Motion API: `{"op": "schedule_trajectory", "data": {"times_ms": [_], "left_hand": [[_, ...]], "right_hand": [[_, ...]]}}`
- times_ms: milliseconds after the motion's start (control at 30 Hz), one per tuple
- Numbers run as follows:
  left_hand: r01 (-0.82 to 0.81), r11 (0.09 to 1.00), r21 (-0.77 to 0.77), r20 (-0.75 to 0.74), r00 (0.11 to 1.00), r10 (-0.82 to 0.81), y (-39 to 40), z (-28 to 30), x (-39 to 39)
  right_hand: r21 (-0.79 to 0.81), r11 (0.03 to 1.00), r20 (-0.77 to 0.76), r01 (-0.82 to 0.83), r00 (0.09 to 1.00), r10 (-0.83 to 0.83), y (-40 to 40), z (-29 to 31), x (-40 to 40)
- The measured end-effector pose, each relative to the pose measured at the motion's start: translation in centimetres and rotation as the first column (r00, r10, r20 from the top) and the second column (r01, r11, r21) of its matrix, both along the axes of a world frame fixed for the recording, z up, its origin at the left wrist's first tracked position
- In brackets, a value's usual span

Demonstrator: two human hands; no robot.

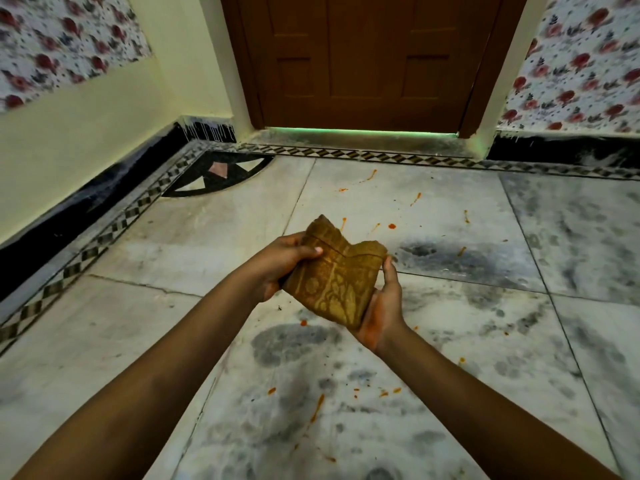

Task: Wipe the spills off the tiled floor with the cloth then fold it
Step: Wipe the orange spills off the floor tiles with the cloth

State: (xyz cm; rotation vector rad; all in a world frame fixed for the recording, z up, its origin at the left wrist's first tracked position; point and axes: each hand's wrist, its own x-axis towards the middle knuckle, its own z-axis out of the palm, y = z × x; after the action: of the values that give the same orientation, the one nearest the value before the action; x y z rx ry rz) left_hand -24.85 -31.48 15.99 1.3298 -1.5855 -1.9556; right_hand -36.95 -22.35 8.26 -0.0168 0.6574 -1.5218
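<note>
Both arms outstretched, left hand (282, 263) and right hand (381, 306) gripping folded cloth (334, 282) between them

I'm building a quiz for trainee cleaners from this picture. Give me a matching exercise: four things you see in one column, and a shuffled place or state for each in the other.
Things:
1. cloth
2. orange spills
3. door
4. floral wallpaper

Places or states:
A. shut, at the far end of the floor
B. held folded between the left hand and right hand
C. on the side walls
D. scattered over the floor tiles

Pairs: 1-B, 2-D, 3-A, 4-C
</note>
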Motion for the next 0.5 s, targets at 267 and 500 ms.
{"op": "schedule_trajectory", "data": {"times_ms": [267,500], "left_hand": [[-0.097,0.995,0.000,0.029,0.995,0.097,-0.4,-2.4,0.4],[0.000,0.999,-0.051,0.034,0.999,0.002,0.2,-4.0,0.9]], "right_hand": [[0.005,0.996,-0.147,-0.089,0.985,0.089,0.5,-0.5,0.3],[0.019,0.997,-0.072,-0.081,0.994,0.082,0.9,-0.5,-1.0]]}}
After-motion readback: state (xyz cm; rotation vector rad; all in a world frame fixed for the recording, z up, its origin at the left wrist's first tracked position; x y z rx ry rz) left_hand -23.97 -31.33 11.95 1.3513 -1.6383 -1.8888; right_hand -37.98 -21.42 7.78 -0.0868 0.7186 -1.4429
